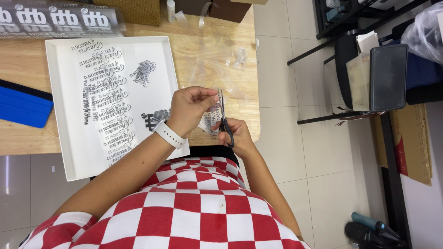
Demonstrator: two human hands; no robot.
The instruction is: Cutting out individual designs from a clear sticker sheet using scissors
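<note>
At the table edge, left hand (191,107) pinches film (211,119); right hand (235,134) grips scissors (224,117), tips away.

Bare wooden table (217,55) lay open beyond the left hand (191,108) and right hand (235,133). White tray (57,115) with sticker strips (108,99) blocked the left side; blue squeegee (23,106) further left. Boxes (226,9) and small bottle (171,10) closed the far edge.

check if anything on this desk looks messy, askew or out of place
Mostly tidy. Clear plastic offcuts lie scattered on the wooden table beyond the hands, and the white shallow tray sits slightly askew, its near corner overhanging the table edge. The printed strips inside lie loosely overlapped.
</note>
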